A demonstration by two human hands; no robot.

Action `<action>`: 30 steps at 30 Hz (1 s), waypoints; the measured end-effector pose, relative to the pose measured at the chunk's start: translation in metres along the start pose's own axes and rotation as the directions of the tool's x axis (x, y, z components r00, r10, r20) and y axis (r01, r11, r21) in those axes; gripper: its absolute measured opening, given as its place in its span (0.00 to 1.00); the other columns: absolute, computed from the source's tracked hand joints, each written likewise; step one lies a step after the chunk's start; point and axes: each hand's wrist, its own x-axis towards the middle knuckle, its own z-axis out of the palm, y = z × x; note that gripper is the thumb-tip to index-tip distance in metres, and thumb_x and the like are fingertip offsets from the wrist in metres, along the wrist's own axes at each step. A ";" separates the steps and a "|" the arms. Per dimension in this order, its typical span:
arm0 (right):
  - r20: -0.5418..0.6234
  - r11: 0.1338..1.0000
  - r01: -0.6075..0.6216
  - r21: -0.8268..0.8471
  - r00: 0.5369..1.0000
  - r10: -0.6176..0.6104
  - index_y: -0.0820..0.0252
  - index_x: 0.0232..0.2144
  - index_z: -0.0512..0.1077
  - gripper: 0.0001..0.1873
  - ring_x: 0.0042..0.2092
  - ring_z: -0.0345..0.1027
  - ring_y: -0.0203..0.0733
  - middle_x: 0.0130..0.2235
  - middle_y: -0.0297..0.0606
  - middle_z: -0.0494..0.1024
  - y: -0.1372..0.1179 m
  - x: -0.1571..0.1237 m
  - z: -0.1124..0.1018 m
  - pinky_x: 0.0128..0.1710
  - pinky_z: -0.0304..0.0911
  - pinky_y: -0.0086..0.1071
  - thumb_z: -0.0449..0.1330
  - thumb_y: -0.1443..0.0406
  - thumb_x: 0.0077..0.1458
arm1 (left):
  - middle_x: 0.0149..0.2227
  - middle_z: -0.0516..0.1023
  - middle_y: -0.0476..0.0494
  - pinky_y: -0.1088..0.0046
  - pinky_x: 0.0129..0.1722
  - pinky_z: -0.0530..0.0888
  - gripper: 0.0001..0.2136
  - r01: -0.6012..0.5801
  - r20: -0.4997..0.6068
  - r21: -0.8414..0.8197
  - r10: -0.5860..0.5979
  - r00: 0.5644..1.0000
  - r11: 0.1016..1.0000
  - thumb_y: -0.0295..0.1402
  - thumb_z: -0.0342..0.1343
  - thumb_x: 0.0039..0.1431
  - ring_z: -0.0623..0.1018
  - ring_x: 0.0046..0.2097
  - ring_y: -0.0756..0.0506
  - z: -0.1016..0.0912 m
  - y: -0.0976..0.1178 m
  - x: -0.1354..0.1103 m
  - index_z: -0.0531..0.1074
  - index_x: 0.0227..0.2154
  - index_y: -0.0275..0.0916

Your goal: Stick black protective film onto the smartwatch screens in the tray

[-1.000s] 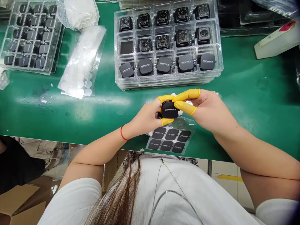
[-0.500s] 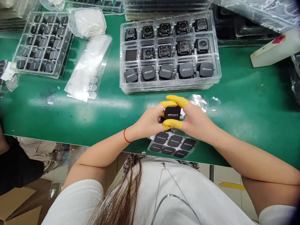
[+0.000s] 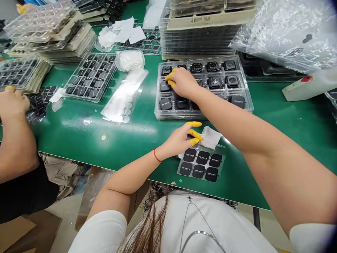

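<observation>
Right hand (image 3: 183, 82) curls down into the clear plastic tray (image 3: 157, 109), its yellow-cotted fingertips (image 3: 170, 78) over a black square module (image 3: 165, 86) in the tray's left column; gripping or not, I can't tell. My left hand (image 3: 177, 140) lies open, nearer me and short of the tray, fingertips (image 3: 195, 131) against a white wipe (image 3: 211, 137) just above the black sticker sheet (image 3: 201, 165).
</observation>
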 end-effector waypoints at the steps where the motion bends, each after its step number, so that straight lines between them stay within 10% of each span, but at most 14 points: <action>1: -0.018 0.998 -0.015 -0.062 1.000 0.014 0.61 0.35 0.75 0.06 0.54 0.66 0.57 0.47 0.46 0.77 0.007 0.001 0.004 0.55 0.61 0.51 0.57 0.69 0.61 | 0.39 0.81 0.41 0.66 0.42 0.75 0.23 -0.016 -0.008 0.021 0.016 1.000 1.000 0.23 0.55 0.56 0.81 0.42 0.46 0.000 0.001 -0.001 0.62 0.55 0.37; 10: 0.077 0.993 -0.111 -0.025 0.991 0.113 0.63 0.37 0.76 0.09 0.42 0.69 0.43 0.39 0.39 0.75 0.024 -0.025 -0.028 0.49 0.65 0.38 0.67 0.69 0.51 | 0.33 0.79 0.47 0.65 0.46 0.74 0.22 -0.048 -0.153 -0.104 0.032 0.988 0.993 0.31 0.56 0.61 0.80 0.40 0.47 0.000 0.001 0.002 0.60 0.57 0.39; 15: 0.018 0.994 0.109 0.006 0.994 -0.109 0.55 0.38 0.78 0.10 0.42 0.68 0.49 0.41 0.43 0.72 -0.018 -0.117 -0.042 0.41 0.69 0.42 0.63 0.69 0.52 | 0.37 0.77 0.48 0.63 0.45 0.76 0.39 -0.054 -0.233 -0.295 -0.017 0.972 0.954 0.46 0.65 0.53 0.80 0.37 0.46 -0.005 0.003 0.007 0.51 0.62 0.40; 19: 0.180 0.969 0.090 0.230 0.975 -0.133 0.55 0.39 0.77 0.12 0.42 0.70 0.47 0.39 0.41 0.74 -0.019 -0.192 -0.048 0.39 0.69 0.41 0.55 0.68 0.56 | 0.52 0.73 0.40 0.63 0.44 0.77 0.36 -0.053 -0.141 -0.109 0.037 0.989 0.993 0.44 0.68 0.49 0.78 0.46 0.42 -0.002 0.000 0.004 0.59 0.58 0.44; 24: 0.119 0.869 -0.242 0.432 0.970 0.212 0.53 0.42 0.75 0.11 0.40 0.72 0.45 0.40 0.38 0.75 -0.008 -0.217 -0.038 0.41 0.70 0.41 0.61 0.63 0.55 | 0.52 0.75 0.42 0.61 0.45 0.77 0.37 -0.072 -0.005 0.145 0.074 0.997 0.987 0.40 0.66 0.53 0.78 0.45 0.42 0.014 -0.003 -0.004 0.56 0.63 0.48; 30: -0.040 0.976 -0.022 0.217 0.999 0.032 0.52 0.32 0.76 0.07 0.38 0.69 0.46 0.36 0.39 0.77 -0.005 -0.234 -0.043 0.40 0.65 0.42 0.58 0.63 0.59 | 0.51 0.75 0.41 0.67 0.44 0.77 0.29 -0.087 -0.015 0.115 0.089 0.996 0.990 0.35 0.66 0.51 0.78 0.45 0.44 0.021 -0.001 -0.005 0.63 0.55 0.43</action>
